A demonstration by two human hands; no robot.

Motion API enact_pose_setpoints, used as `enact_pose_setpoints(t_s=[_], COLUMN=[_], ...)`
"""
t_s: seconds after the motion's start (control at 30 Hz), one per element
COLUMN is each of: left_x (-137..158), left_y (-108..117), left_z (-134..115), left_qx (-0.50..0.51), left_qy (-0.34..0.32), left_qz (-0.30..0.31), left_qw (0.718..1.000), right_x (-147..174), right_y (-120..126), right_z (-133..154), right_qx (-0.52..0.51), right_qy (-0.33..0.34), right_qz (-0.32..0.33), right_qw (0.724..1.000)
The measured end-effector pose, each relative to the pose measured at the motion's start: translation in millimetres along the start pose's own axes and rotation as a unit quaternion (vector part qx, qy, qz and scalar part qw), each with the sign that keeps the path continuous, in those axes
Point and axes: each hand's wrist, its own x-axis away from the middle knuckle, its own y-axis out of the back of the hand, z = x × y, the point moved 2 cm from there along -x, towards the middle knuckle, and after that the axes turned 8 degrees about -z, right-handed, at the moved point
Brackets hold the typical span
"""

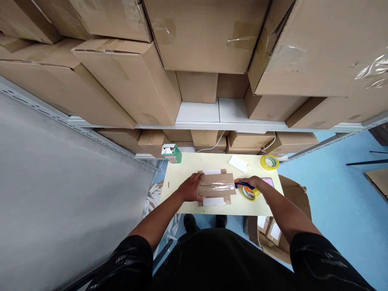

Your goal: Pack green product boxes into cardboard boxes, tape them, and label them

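A flat cardboard piece [216, 182] with a shiny strip of clear tape along its middle lies on the table, its flaps spread open at the front and back. White panels show on those flaps. My left hand [194, 187] grips its left end, with the thumb at the near side and fingers at the far side. In my right hand [254, 181] is a blue and orange tape dispenser [245, 185], held at the right end of the cardboard. A yellow-edged tape roll [249, 194] is loaded in it.
On the cream table [184, 165] are a green and white box [172, 153], a white card [238, 163], a spare tape roll [269, 162] and a phone-like object [268, 182]. Shelves with cardboard boxes [209, 36] rise behind. An open carton [285, 242] stands at lower right; paper scraps [151, 198] lie left.
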Motion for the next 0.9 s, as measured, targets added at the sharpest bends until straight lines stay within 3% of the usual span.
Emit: enact_pose_setpoints(t_s=[0.07,0.13,0.23,0.3,0.4,0.5,0.6,0.7,0.8,0.9], left_x=[-0.5,0.1,2.1,3.2,4.5,6.8,11.2,17.1,20.4,19.1], left_y=[0.9,0.9,0.3,0.6,2.4,4.1,2.7,-1.8,-8.0,-7.7], left_z=[-1.0,-1.0,-0.2,0.7,2.6,3.8,1.6,-3.2,-10.1,-20.2], left_qx=[-0.008,-0.009,-0.007,-0.008,0.001,0.024,0.06,0.116,0.203,0.274], left_qy=[0.0,0.0,-0.003,-0.005,-0.006,0.001,0.045,0.162,0.295,0.325], left_qz=[0.005,0.005,-0.005,-0.01,-0.007,-0.018,-0.087,-0.192,-0.203,-0.144], left_qw=[1.0,1.0,1.0,1.0,1.0,1.0,0.993,0.961,0.911,0.894], right_x=[10.5,25.3,48.2,57.7,60.1,58.0,63.2,76.8,87.5,91.6], right_y=[-6.7,-12.4,-29.1,-48.8,-78.8,-98.4,-102.5,-92.4,-78.9,-68.5], right_z=[-12.4,-26.1,-43.5,-48.3,-46.8,-42.5,-42.2,-37.6,-16.7,12.6], right_qx=[-0.029,-0.014,0.078,0.155,0.23,0.242,0.208,0.1,-0.058,-0.136], right_qy=[0.006,0.027,0.075,0.135,0.184,0.189,0.169,0.2,0.277,0.257], right_qz=[-0.008,-0.064,-0.198,-0.242,-0.28,-0.282,-0.292,-0.331,-0.261,-0.146], right_qw=[1.0,0.998,0.974,0.948,0.914,0.909,0.918,0.917,0.923,0.946])
